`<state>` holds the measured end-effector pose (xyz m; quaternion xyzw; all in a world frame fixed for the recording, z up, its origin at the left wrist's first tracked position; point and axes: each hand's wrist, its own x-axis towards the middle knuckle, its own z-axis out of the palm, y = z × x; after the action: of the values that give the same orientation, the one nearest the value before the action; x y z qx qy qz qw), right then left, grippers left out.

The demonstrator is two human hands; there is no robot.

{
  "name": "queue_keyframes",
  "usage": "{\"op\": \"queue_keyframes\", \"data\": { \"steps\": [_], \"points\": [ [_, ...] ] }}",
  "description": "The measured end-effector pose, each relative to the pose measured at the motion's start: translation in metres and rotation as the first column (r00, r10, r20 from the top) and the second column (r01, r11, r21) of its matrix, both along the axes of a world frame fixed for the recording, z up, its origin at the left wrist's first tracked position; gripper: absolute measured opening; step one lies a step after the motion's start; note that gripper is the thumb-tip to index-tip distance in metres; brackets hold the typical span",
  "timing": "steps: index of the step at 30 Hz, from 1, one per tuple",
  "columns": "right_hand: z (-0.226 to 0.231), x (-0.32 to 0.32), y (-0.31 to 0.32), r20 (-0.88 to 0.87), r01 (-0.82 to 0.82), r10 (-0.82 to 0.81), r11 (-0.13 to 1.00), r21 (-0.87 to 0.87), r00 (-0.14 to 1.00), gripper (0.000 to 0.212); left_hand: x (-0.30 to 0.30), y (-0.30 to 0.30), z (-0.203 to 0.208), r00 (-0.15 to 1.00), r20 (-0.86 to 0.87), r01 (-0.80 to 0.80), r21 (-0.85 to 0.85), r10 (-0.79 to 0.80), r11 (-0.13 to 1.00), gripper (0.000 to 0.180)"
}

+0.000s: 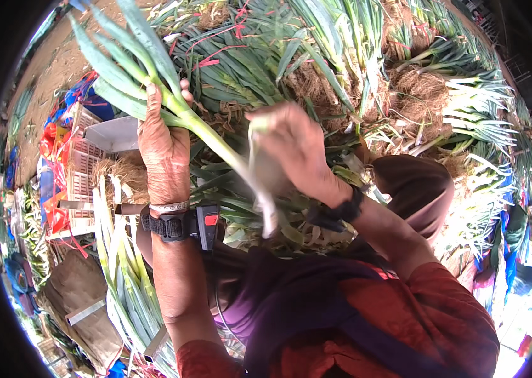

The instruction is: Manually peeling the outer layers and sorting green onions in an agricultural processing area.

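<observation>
My left hand (164, 135) is closed around the green upper stalk of a leek (212, 138). Its leaves fan out to the upper left, and the white root end slants down toward my lap. My right hand (291, 142), blurred by motion, is curled beside the stalk. A thin pale strip of leek skin (253, 135) hangs from its fingertips; exactly how the fingers meet it is smeared.
Bundled leeks with brown roots (420, 94) are heaped ahead and to the right; some have pink ties. At left stand a pale plastic crate (83, 167) and a grey metal box (113, 133). More leeks (129, 283) lie beside my left forearm, near brown paper (80, 296).
</observation>
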<state>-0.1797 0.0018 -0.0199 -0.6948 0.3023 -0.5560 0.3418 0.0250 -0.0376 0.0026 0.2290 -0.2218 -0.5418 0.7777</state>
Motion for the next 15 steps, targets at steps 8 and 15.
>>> {"op": "queue_keyframes", "data": {
  "steps": [8, 15],
  "points": [
    [-0.027, -0.012, 0.038, 0.551, -0.417, 0.074, 0.739, 0.53, 0.831, 0.008, 0.048, -0.007, -0.004, 0.984, -0.059, -0.17, -0.05, 0.167, 0.984, 0.043],
    [-0.051, -0.066, 0.081, -0.152, -0.123, 0.345, 0.658, 0.743, 0.926, 0.01, 0.092, -0.003, -0.015, 0.992, -0.124, 0.0, -0.149, -0.018, 0.989, 0.04]
  ]
}}
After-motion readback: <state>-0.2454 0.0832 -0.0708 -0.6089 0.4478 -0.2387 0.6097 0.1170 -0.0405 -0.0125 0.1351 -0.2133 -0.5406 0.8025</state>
